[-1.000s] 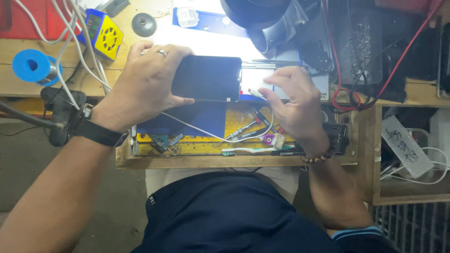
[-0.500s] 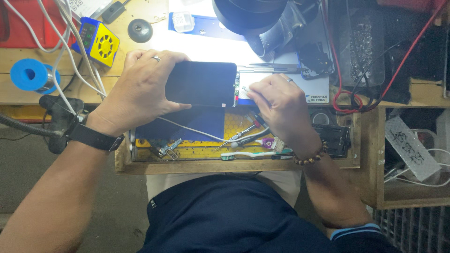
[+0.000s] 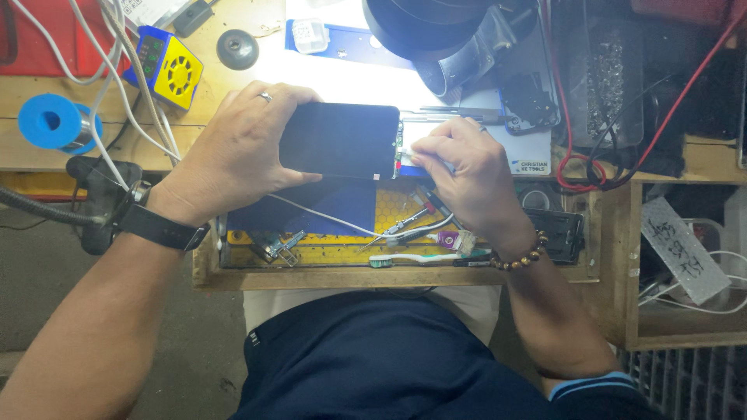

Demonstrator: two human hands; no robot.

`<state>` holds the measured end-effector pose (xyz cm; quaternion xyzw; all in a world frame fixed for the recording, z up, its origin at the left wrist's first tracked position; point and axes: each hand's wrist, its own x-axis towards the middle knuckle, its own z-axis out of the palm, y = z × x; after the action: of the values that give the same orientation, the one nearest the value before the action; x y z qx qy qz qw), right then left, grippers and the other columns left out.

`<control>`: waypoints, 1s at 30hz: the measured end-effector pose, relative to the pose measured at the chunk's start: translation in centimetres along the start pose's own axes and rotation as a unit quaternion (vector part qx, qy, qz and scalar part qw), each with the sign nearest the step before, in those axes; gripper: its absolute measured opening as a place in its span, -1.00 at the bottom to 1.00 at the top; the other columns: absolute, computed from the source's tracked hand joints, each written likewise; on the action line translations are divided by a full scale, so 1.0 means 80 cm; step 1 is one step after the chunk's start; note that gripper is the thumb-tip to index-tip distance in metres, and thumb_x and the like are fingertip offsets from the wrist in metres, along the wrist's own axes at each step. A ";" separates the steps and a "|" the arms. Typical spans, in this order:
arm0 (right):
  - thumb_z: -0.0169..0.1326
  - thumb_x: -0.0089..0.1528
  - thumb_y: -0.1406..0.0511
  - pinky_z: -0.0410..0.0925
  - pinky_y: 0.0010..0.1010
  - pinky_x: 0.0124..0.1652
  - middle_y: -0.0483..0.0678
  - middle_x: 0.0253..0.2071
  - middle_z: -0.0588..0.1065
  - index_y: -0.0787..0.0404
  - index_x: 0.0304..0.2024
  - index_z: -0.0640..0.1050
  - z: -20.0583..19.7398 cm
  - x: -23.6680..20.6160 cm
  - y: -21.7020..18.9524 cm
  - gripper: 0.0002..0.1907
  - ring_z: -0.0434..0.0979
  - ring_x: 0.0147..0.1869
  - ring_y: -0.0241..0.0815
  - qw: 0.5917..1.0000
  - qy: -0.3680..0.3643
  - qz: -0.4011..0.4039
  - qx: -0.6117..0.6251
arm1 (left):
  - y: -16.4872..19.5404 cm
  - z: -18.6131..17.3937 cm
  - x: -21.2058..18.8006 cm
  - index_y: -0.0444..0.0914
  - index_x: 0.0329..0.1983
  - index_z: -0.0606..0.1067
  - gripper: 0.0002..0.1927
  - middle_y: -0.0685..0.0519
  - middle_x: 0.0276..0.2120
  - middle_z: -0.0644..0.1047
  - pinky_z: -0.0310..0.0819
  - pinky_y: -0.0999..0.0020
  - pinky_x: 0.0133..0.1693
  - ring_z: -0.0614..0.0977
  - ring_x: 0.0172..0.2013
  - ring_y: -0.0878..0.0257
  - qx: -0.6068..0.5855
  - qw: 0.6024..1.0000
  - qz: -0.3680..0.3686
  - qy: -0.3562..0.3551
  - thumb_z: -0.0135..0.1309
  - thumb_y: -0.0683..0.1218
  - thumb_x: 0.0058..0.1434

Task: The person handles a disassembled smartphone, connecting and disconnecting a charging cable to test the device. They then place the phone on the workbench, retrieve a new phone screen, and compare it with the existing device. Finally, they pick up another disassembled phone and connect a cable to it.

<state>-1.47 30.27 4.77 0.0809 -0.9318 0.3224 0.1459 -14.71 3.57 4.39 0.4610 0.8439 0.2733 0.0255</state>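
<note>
A flat black rectangular smartphone [image 3: 340,141] is held screen-dark over the wooden bench [image 3: 47,159], pretty much dead centre of the view, with the left hand [image 3: 233,152] wrapped round its 9 o'clock end, fingers clamped on the top and bottom edges. The right hand [image 3: 467,175] is parked at the phone's 3 o'clock end, fingers pinched together on something thin right at the exposed edge, though what exactly is pinched can't be made out. Just below, at 6 o'clock, a yellow honeycomb-pattern work mat [image 3: 389,214] is seen with a white toothbrush [image 3: 412,258] lying on it. Off at 10 o'clock sits a small yellow-and-blue box-shaped gadget [image 3: 173,71], and further toward 9 o'clock a blue spool [image 3: 50,122].
</note>
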 end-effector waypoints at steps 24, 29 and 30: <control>0.30 0.23 0.42 0.41 -0.41 -0.23 -0.07 -0.27 0.57 0.24 -0.18 0.68 -0.003 0.003 0.019 -0.89 0.54 -0.21 -0.21 0.999 -0.019 -0.035 0.035 | 0.009 -0.001 -0.002 -0.25 0.13 0.39 -0.22 -0.11 -0.14 0.54 0.39 0.07 0.02 0.53 -0.03 -0.05 -0.005 1.000 -0.004 0.002 0.50 0.01 -0.12; 0.27 0.24 0.39 0.47 -0.37 -0.05 0.00 -0.12 0.59 0.27 -0.10 0.64 -0.015 0.000 -0.030 -0.82 0.63 -0.05 -0.14 0.998 -0.012 -0.065 0.022 | 0.020 -0.033 -0.031 -0.27 0.15 0.39 -0.17 -0.14 -0.04 0.54 0.39 0.09 0.06 0.53 0.01 -0.07 -0.011 0.999 0.013 0.042 0.51 0.00 -0.18; 0.28 0.22 0.37 0.47 -0.38 -0.06 0.01 -0.11 0.60 0.28 -0.09 0.63 -0.015 0.006 -0.040 -0.79 0.63 -0.06 -0.14 0.998 -0.007 -0.052 0.025 | 0.020 -0.039 -0.034 -0.27 0.15 0.39 -0.16 -0.13 -0.03 0.54 0.38 0.09 0.07 0.53 0.02 -0.06 -0.012 0.999 0.015 0.046 0.51 0.00 -0.19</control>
<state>-0.85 28.48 7.65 0.1351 -0.9190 0.3371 0.1535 -12.83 0.70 7.22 0.4602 0.8339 0.3043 -0.0121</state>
